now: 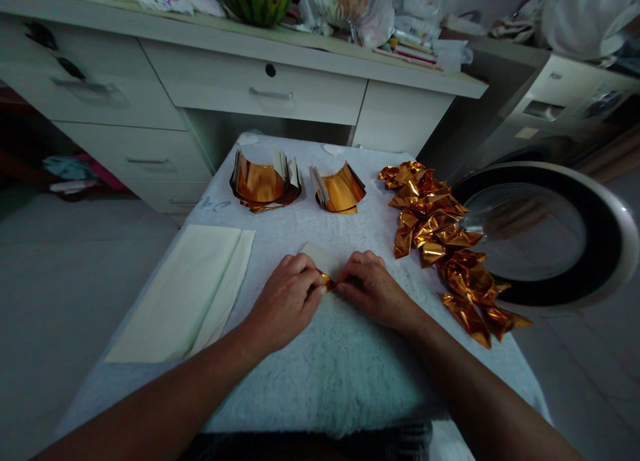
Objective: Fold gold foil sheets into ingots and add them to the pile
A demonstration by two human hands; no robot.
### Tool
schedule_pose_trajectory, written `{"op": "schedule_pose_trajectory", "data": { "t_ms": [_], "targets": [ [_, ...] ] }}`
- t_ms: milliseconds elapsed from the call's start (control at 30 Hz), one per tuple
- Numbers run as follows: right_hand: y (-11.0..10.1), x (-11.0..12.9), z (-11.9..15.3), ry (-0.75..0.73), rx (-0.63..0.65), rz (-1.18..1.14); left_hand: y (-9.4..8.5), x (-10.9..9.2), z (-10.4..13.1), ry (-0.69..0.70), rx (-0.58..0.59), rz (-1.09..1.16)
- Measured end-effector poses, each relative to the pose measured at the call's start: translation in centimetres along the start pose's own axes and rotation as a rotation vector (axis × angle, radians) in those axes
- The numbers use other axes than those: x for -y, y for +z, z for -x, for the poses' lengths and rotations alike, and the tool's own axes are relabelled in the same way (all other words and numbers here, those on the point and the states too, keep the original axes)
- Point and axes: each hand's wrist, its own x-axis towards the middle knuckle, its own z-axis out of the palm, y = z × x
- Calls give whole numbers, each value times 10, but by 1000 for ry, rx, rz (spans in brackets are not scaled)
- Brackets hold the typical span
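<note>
Between my two hands is a small sheet of gold foil paper (327,282), its pale backing showing behind the fingers. My left hand (293,294) pinches its left side, fingers closed. On the other side my right hand (367,284) grips the sheet between thumb and fingers. Much of the sheet is hidden by the hands. Beyond them stand two curved stacks of gold foil paper, a larger left stack (259,183) and a smaller right stack (343,189). Folded gold foil pieces (433,231) lie in a heap to the right.
Cream paper sheets (175,294) lie at the left of the cloth-covered table (320,381). A washing machine's open round door (600,241) stands close to the table's right edge. Behind is a white drawer cabinet (310,104) with a watermelon (255,1) on top.
</note>
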Motion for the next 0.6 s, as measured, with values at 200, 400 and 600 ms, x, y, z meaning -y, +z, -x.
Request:
{"op": "schedule_pose_trajectory", "data": {
  "t_ms": [200,400,600],
  "targets": [
    [3,4,-1,43,-8,36,4,0,-1,-29,-51,-31],
    [9,5,-1,75,-55,91,4,-1,-1,-46,-50,-54],
    [11,6,-2,109,-81,69,5,-2,-1,-46,-53,-90]
  ]
}}
